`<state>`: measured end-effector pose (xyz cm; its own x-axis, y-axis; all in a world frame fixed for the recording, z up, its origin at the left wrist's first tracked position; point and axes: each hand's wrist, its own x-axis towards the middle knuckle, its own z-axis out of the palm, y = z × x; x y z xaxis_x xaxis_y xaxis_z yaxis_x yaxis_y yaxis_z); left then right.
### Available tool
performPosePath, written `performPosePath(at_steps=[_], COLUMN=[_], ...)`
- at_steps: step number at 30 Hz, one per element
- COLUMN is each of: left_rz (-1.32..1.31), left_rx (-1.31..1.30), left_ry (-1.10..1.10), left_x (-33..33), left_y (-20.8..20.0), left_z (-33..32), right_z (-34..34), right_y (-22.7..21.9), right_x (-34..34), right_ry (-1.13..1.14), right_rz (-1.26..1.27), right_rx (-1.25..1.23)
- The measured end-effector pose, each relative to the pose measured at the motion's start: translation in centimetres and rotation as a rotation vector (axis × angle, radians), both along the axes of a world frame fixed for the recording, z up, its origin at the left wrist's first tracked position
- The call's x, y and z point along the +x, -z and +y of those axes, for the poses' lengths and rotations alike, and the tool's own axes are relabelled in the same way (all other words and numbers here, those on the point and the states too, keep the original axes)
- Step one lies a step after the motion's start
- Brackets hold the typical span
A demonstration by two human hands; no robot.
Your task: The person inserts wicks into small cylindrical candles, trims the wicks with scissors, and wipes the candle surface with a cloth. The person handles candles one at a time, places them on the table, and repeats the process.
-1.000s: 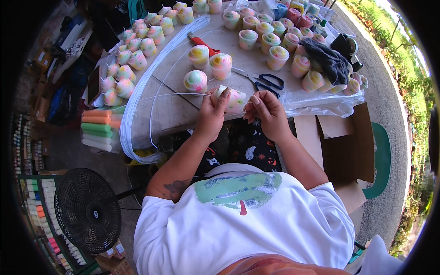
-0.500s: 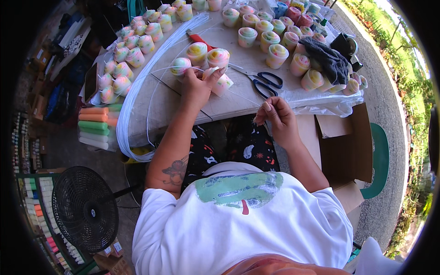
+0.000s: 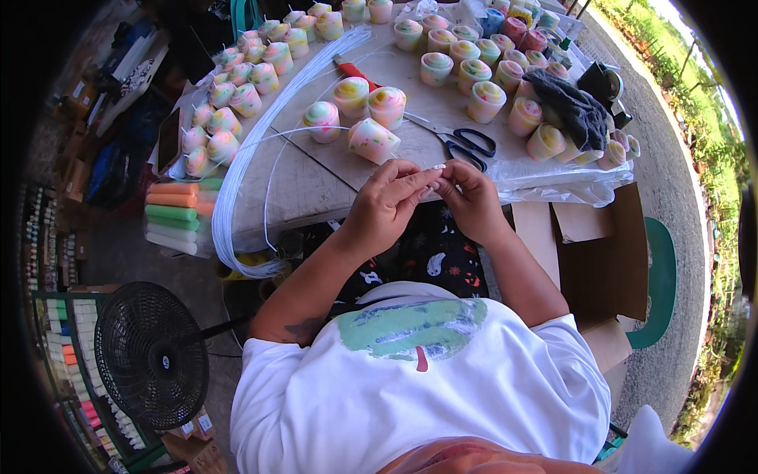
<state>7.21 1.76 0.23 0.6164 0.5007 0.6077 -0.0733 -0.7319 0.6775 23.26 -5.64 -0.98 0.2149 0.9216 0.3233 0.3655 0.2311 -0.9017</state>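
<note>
Probably for fine control, our left hand (image 3: pixel 377 209) and right hand (image 3: pixel 475 204) press their fingers (image 3: pixel 412 182) together, on what we cannot tell, while the tipped candle (image 3: pixel 373 141) lies near on the bench (image 3: pixel 306 199).

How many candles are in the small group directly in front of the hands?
4: left candle, back candle, right candle, and front candle, nearest the left hand. None seems fully hidden.
</note>
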Motion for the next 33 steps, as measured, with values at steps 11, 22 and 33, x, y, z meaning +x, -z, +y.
performPosePath(at_steps=[11, 22, 33], left_rz=[-0.142, -0.201, 0.048], left_rx=[-0.028, 0.123, -0.482], left_ry=[0.111, -0.178, 0.141], left_x=[0.4, 0.9, 1.5], left_y=[1.3, 2.6, 2.5], left_z=[2.9, 2.6, 1.4], right_z=[-0.3, 0.1, 0.0], right_y=[-2.0, 1.1, 0.5], right_x=[0.8, -1.4, -0.2], right_ry=[-0.188, -0.004, 0.237], right_rz=[0.367, 0.520, -0.208], right_rx=[-0.304, 0.010, 0.203])
